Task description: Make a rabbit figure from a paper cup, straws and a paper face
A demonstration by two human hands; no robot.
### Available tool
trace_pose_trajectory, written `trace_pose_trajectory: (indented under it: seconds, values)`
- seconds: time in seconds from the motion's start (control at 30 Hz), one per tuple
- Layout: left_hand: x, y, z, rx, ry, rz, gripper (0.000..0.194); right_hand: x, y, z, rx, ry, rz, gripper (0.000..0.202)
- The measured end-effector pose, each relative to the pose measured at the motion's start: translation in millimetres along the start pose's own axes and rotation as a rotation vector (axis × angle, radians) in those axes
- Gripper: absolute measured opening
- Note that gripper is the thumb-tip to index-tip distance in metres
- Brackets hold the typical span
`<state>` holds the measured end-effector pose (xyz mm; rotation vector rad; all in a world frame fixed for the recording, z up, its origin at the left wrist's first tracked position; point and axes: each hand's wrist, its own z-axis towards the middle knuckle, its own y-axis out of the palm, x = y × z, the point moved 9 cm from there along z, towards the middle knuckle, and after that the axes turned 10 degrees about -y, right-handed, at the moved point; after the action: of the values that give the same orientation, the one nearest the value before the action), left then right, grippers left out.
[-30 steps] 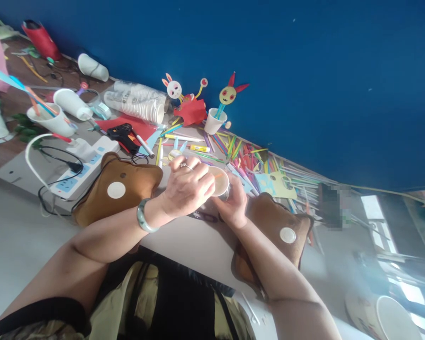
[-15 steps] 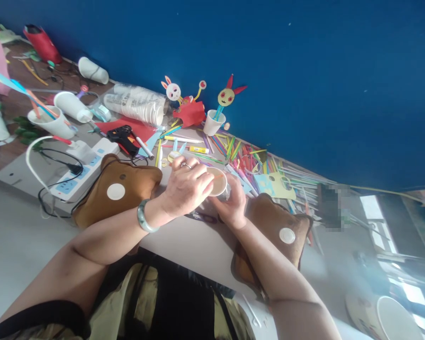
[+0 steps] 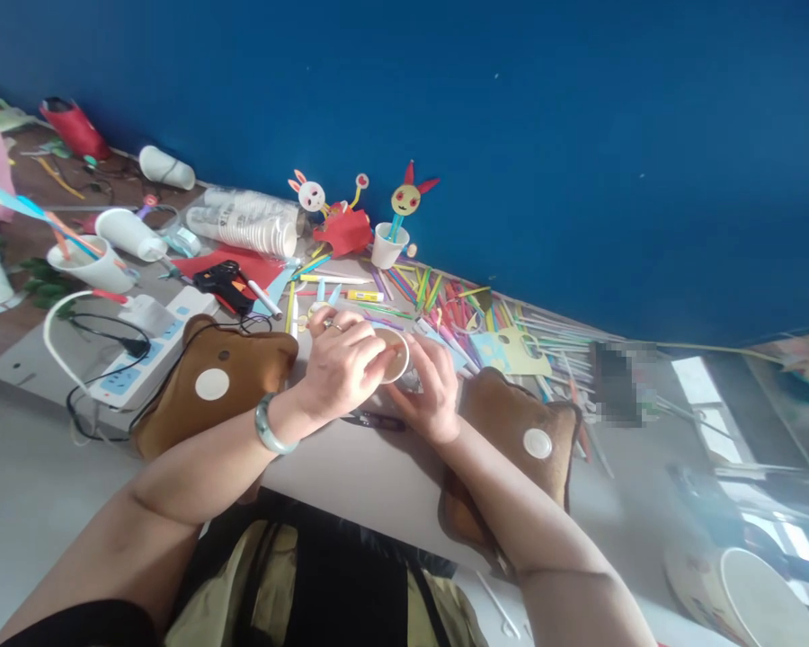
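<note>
A paper cup (image 3: 397, 358), its round mouth turned up towards me, is held between my two hands over the near part of the table. My left hand (image 3: 343, 364) is closed at the cup's left side, with fingertips at the rim and partly inside the mouth. On the other side, my right hand (image 3: 430, 391) curls round the cup's wall. What the fingers touch inside the cup is hidden. Dark scissors handles (image 3: 376, 420) lie on the table just below the hands. A yellow glue stick (image 3: 365, 296) rests beyond them.
Brown cushions, a left one (image 3: 246, 373) and a right one (image 3: 512, 449), flank my arms. A black glue gun (image 3: 226, 283), a power strip (image 3: 155, 346) and stacked cups (image 3: 249, 225) stand left. Behind are a rabbit-faced cup figure (image 3: 391, 243) and scattered coloured sticks (image 3: 455, 305).
The view has shifted slightly, so the table things sit a little further left. Both hands still hold the cup; my left fingers have moved deeper over its mouth.
</note>
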<state>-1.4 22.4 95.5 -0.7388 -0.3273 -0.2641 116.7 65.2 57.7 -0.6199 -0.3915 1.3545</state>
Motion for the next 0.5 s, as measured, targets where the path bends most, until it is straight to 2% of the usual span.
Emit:
trace_pose_trajectory:
  seconds: [0.17, 0.33, 0.5]
  values:
    - [4, -9.1, -4, 0.073, 0.034, -0.058, 0.020, -7, -9, 2, 0.082, -0.079, -0.072, 0.074]
    - [6, -8.1, -7, 0.062, 0.064, -0.054, 0.020, -11, -10, 4, 0.064, -0.138, -0.120, 0.066]
    - [9, -13.2, -4, 0.085, 0.074, -0.062, 0.021, -12, -14, 6, 0.096, -0.129, -0.087, 0.057]
